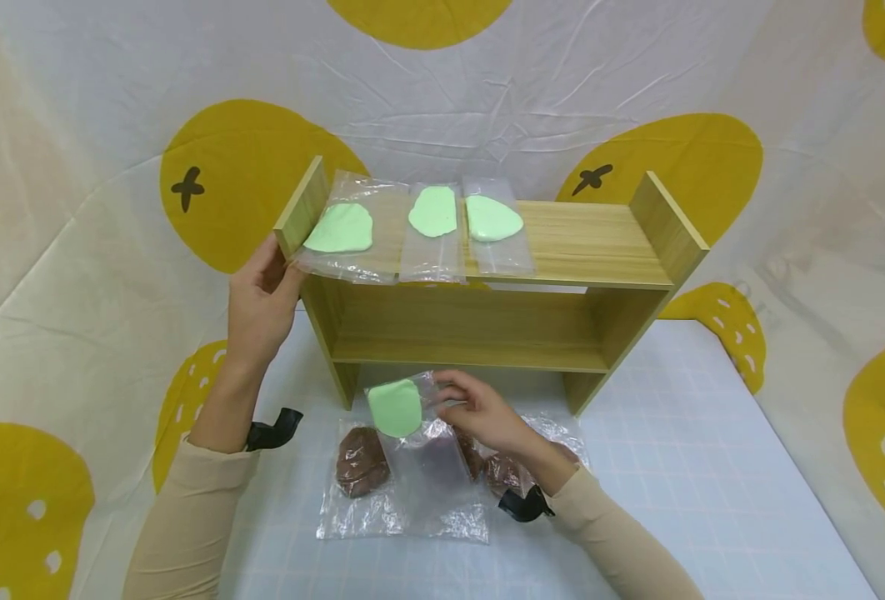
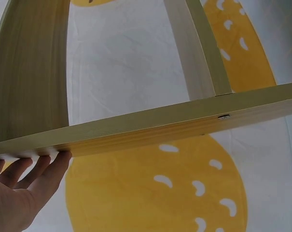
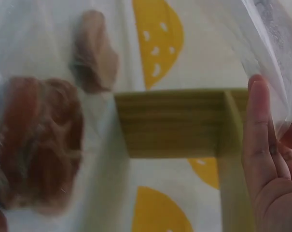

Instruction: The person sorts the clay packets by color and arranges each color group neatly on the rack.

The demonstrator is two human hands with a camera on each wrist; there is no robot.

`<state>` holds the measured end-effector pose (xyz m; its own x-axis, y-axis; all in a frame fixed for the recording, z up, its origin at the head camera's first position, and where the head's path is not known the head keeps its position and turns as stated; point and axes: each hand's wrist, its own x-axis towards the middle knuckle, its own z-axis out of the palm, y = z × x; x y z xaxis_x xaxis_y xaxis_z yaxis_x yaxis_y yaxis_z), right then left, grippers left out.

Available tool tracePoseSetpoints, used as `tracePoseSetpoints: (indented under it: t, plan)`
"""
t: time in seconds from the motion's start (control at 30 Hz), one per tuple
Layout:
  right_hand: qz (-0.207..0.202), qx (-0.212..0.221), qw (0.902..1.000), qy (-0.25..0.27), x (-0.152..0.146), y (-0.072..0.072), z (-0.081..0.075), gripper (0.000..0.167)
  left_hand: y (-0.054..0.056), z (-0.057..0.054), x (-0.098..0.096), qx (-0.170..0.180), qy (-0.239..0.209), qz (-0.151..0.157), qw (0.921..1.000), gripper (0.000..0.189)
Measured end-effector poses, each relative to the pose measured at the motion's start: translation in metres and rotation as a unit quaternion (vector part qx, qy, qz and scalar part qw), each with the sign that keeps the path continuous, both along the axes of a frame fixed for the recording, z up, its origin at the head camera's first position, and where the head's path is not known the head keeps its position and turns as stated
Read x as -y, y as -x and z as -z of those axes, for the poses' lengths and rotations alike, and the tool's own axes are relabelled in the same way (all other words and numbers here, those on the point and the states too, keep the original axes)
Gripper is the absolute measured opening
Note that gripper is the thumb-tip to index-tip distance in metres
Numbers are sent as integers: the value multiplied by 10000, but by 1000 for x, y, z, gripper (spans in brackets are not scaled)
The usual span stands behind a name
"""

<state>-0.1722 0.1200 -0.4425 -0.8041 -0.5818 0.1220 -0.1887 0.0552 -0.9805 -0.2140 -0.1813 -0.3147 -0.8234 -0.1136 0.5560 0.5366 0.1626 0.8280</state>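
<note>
At the lower centre of the frame, we held a clear bag (image 1: 431, 475) with a pale green piece (image 1: 397, 408) at its upper end, in front of the wooden rack (image 1: 450, 325) and above brown lumps (image 1: 362, 462) bagged on the table (image 1: 660, 483). With the right hand (image 1: 487, 412), we pinched the bag's upper edge between thumb and fingers. With the left hand (image 1: 262, 308), at centre left, we set fairly straight fingers, slightly spread, against the outer face of the rack's side panel (image 2: 150, 123); we could not tell whether the thumb pinched anything. Three bagged green pieces (image 1: 433, 211) lay in a row on the top shelf (image 1: 577, 242), from its left end to its middle.

We judged the step in hand to be the transfer of the bag, with the rack steadied. In our judgement, the next move called for raising the bag over the shelf's front edge and laying it flat beside the rightmost piece, without dragging that one. We found no brand, label or legible writing; the cloth backdrop (image 1: 442, 92) bore printed yellow shapes and black crosses.
</note>
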Motion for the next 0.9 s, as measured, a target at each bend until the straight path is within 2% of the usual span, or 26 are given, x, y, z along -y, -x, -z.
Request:
tracePoseSetpoints:
  t: [0.23, 0.5, 0.73, 0.9]
  plan:
    - [205, -162, 9986, 454, -27, -2, -32, 47, 0, 0, 0, 48, 3, -20, 10000, 45]
    - [453, -674, 9950, 579, -57, -6, -62, 42, 1, -1, 0, 52, -78, 46, 9999, 46]
    - [707, -1376, 9833, 961, -83, -8, -85, 41, 0, -2, -1, 61, -64, 28, 10000, 46]
    - [621, -1549, 9771, 1321, -102, -10, -106, 42, -1, -2, 0, 66, -24, 15, 10000, 46]
